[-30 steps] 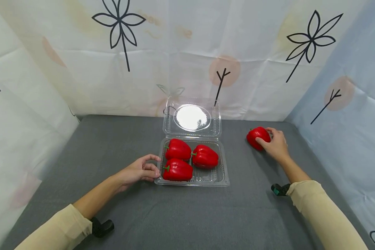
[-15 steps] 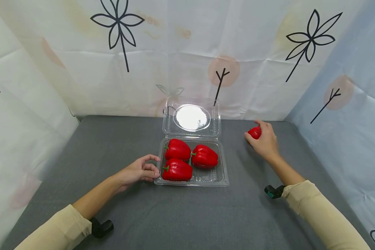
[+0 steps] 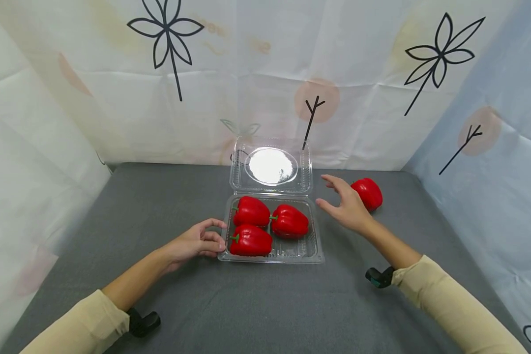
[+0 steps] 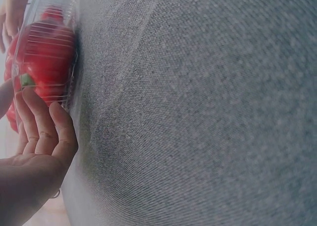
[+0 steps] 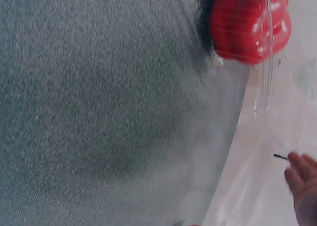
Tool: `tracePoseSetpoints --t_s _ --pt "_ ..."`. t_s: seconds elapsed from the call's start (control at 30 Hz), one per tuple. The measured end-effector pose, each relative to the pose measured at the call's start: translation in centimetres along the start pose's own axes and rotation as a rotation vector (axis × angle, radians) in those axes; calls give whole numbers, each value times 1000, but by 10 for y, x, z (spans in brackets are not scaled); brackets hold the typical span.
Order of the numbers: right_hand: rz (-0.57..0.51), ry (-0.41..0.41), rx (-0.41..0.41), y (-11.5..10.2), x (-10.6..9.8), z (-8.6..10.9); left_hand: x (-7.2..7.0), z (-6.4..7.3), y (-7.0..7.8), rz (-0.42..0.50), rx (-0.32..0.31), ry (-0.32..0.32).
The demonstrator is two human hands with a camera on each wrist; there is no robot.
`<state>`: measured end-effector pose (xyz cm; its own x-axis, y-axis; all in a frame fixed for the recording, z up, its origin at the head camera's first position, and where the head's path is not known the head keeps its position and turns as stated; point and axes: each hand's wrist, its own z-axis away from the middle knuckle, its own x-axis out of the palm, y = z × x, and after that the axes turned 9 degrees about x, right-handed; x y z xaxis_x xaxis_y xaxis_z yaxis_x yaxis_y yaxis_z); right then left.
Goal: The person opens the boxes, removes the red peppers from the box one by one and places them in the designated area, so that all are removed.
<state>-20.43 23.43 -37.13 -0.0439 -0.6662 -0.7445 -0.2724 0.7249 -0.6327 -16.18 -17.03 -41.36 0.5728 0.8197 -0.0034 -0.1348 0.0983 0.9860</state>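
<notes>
The left hand [image 3: 197, 241] is at the left side of a clear plastic box [image 3: 303, 253]. Its fingers are softly bent and a little apart, and the tips touch the side of the box. They do not wrap around any of the food.

Three shiny red peppers lie in the box. The back pepper [image 3: 251, 211] and the front pepper [image 3: 253, 241] are on the left, one behind the other. The right-side pepper [image 3: 290, 221] lies next to them — its green stem points left, just like the other two stems. The box lid [image 3: 272, 184] is up at the back, and a big bright shine shows on it.

The right hand [image 3: 347, 204] is in the air to the right of the box. Its fingers and thumb are spread wide, and it has hold of nothing. A fourth pepper [image 3: 369, 194] sits on the gray table [image 3: 265, 305], just right of that hand. The hand hides some of it, so I cannot tell if they touch.

Both arms have tan sleeves [image 3: 451, 300] and a small black thing [image 3: 145, 322] at each wrist. Behind the table hangs a pale cloth [image 3: 261, 73] — it has black flower drawings.
</notes>
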Motion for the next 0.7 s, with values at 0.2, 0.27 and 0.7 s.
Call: tracePoseSetpoints --t_s 0.2,0.27,0.7 --pt "-73 -196 -73 -11 8 4 0 1 1 0 2 1" --pt "-75 -247 -81 -13 10 5 0 1 0 3 2 1" --pt "-41 -372 -128 -20 24 3 -2 0 -2 12 11 -6"
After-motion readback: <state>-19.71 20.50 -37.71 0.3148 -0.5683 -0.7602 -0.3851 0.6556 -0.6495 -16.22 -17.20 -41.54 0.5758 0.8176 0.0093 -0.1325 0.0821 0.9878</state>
